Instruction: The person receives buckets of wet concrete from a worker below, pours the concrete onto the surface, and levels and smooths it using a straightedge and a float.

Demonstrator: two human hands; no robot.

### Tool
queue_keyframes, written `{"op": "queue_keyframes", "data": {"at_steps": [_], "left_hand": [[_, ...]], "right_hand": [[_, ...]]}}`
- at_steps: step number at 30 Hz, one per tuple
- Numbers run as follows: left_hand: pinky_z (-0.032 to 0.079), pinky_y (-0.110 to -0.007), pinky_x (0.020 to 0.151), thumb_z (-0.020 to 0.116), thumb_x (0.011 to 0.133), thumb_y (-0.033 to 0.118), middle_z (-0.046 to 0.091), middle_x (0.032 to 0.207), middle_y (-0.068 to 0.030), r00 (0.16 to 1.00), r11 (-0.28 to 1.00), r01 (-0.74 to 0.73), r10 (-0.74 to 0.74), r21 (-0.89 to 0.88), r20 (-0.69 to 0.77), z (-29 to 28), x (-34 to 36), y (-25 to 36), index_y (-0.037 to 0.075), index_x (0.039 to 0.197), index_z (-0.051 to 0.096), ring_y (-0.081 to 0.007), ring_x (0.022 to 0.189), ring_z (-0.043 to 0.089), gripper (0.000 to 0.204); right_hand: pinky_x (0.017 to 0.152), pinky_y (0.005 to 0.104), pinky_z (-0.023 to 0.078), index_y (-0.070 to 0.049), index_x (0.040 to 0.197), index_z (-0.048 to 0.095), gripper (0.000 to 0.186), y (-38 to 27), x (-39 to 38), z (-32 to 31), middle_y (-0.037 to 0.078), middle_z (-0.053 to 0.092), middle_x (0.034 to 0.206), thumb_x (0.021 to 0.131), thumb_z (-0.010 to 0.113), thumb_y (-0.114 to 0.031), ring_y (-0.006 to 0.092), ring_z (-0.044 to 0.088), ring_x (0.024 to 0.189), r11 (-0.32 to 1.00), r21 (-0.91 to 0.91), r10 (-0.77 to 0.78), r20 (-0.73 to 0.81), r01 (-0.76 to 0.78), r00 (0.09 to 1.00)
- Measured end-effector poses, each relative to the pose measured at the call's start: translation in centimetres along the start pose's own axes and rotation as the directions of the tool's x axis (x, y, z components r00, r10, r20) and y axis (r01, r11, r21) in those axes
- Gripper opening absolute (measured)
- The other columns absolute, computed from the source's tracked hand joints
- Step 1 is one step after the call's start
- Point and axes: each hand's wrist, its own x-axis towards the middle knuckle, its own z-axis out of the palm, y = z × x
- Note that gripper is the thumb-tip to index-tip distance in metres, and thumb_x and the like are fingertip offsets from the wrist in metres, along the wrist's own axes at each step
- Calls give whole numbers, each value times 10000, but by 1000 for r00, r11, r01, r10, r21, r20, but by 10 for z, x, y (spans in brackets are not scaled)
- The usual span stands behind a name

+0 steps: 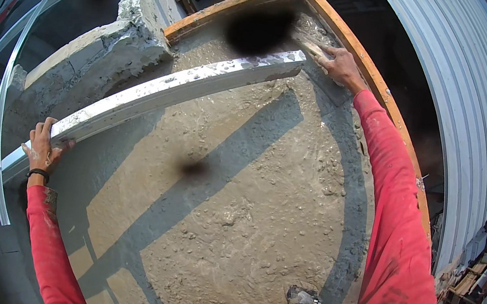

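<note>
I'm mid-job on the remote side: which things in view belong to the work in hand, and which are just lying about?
Likely part of the work:
Long metal bar, gripped by the left hand
Wet concrete
Wooden edge boards, near the right hand

Apparently just around:
Corrugated metal sheeting
Scrap wood, lower right

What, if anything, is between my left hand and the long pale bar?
Nothing visible: your left hand is already gripping the pale bar. The thin metal rail crosses the view to the left of the hand, not between hand and bar.
</note>
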Motion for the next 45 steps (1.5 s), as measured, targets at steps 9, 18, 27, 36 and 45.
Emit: {"op": "queue_keyframes", "data": {"at_steps": [9, 18, 27, 36, 45], "left_hand": [[316, -740, 954, 851, 651, 444, 546, 1167, 4, 999, 999, 12, -11, 34, -30, 5, 0, 1, 243, 1215, 530, -276, 1175, 521, 679], [321, -759, 927, 847, 643, 468, 538, 1167, 8, 999, 1000, 7, -6, 30, -37, 2, 2, -2, 258, 1226, 520, -282, 1178, 516, 701], [326, -758, 923, 828, 657, 470, 533, 1170, 0, 1000, 1000, -8, 8, 20, -22, 4, 3, 1, 247, 1234, 519, -283, 1172, 514, 691], [343, -722, 924, 808, 684, 477, 541, 1161, 3, 1000, 999, -21, 21, 36, -11, 2, 1, 0, 236, 1227, 526, -279, 1160, 519, 658], [337, -733, 925, 819, 677, 452, 547, 1156, 0, 999, 999, -35, 35, 14, -11, 9, 5, 15, 247, 1220, 528, -284, 1156, 527, 650]], "right_hand": [[930, 450, 495, 0, 1153, 683, 461, -19, -13, 26, 285, 660, 1090, 830, 677, -329, 407, 640, 1055, 971, -45, 218, -256, -236, 942], [879, 364, 507, -11, 1222, 656, 498, -11, -25, 17, 241, 699, 1071, 843, 687, -332, 287, 695, 984, 931, 247, 327, -245, -267, 913], [712, 335, 506, -97, 1225, 683, 475, 18, 25, 3, 122, 706, 805, 833, 730, -362, 175, 644, 715, 963, 220, 162, -19, -154, 987], [807, 365, 527, -71, 1266, 647, 518, 11, 0, 16, 205, 720, 991, 841, 712, -362, 285, 701, 865, 989, -15, -149, -164, 149, 975], [753, 337, 513, -70, 1252, 660, 504, 6, -33, 19, 142, 712, 865, 830, 714, -340, 197, 666, 774, 946, 262, 236, -153, -191, 960]]}}
